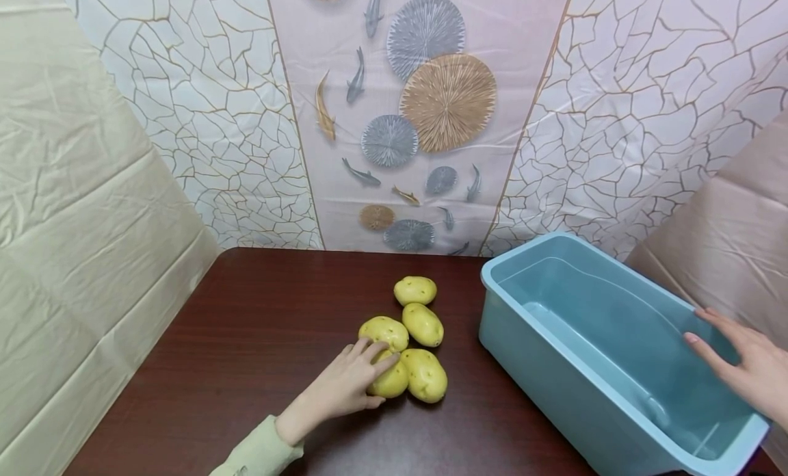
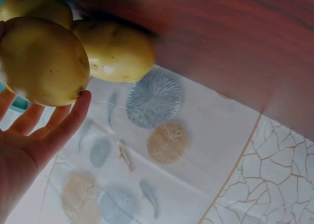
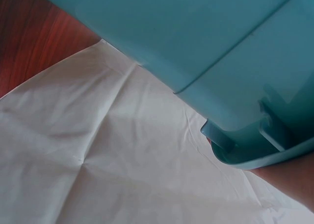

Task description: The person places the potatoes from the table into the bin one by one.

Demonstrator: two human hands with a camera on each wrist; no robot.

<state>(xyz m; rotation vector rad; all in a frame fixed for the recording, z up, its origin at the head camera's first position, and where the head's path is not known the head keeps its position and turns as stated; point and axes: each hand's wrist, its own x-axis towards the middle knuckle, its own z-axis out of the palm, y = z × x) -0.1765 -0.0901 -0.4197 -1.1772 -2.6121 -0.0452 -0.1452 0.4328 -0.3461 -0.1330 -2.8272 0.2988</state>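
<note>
My left hand point(image 1: 347, 387) curls over a yellow potato point(image 1: 392, 379), thumb at its near side and fingers across its top. In the left wrist view this potato point(image 2: 46, 60) fills the upper left, with fingertips along its edge. Another potato point(image 1: 426, 375) lies right beside it, and a further potato point(image 1: 383, 332) sits just behind the fingers. On the right, my right hand point(image 1: 747, 360) rests over the right rim of a blue plastic bin point(image 1: 535, 356), fingers extended. The right wrist view shows the bin's outer wall point(image 3: 162, 33); the right fingers are hidden there.
Two more potatoes lie farther back, the farthest potato point(image 1: 415, 291) beyond the oblong potato point(image 1: 423, 325). Everything stands on a dark red-brown table point(image 1: 277, 312). Patterned cloth point(image 1: 246, 120) hangs behind the table, with a pale cloth point(image 1: 74, 223) along the left.
</note>
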